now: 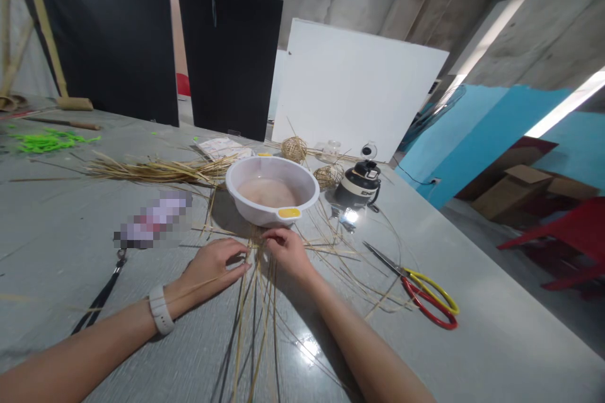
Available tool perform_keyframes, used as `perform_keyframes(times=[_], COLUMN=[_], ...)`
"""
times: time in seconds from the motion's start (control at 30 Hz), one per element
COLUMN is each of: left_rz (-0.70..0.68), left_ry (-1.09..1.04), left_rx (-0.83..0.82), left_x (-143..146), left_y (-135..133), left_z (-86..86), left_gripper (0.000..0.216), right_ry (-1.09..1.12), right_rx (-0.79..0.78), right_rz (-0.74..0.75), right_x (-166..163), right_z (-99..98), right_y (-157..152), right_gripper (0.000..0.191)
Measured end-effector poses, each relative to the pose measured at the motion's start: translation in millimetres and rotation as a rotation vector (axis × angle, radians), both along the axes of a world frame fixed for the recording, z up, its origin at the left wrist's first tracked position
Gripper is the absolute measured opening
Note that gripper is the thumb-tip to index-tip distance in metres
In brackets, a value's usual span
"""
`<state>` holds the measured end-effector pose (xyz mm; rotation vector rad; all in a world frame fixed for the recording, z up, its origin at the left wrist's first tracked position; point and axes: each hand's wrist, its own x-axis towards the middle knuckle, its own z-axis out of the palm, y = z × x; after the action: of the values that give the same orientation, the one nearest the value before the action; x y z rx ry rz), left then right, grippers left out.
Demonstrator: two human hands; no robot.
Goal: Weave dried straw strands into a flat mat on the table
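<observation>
Thin straw-coloured strips [258, 321], like bamboo or rattan, cross one another on the table just in front of a white basin. Their long ends run toward me and fan out right. My left hand [212, 267], with a white band on the wrist, has its thumb and forefinger closed around strips at the left of the crossing. From the right, my right hand [289, 255] bends its fingers onto the strips by the crossing; its fingertips are partly hidden. The basin [243, 201], with yellow handle grips, holds cloudy liquid right beyond my hands.
Red-and-yellow-handled scissors [409, 283] lie at the right. A black jug [357, 186] and woven balls [293, 149] stand behind. A strip bundle [155, 171], a blurred lanyard card [155, 220] and green pieces [51, 140] lie left. Upright panels [354, 88] line the back.
</observation>
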<state>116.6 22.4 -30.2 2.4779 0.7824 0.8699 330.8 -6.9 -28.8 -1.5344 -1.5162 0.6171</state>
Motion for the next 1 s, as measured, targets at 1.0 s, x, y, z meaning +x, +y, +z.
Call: perform_keyframes(times=[1.0], left_rz=[-0.070], left_ry=[0.020], left_rx=[0.183], left_x=[7.5], left_y=[-1.0], left_z=[-6.5], left_gripper=[0.013], right_ry=[-0.151], right_rx=[-0.092], right_rz=[0.109], right_x=[12.1], right_z=[6.2], right_y=[1.8], right_gripper=[0.025])
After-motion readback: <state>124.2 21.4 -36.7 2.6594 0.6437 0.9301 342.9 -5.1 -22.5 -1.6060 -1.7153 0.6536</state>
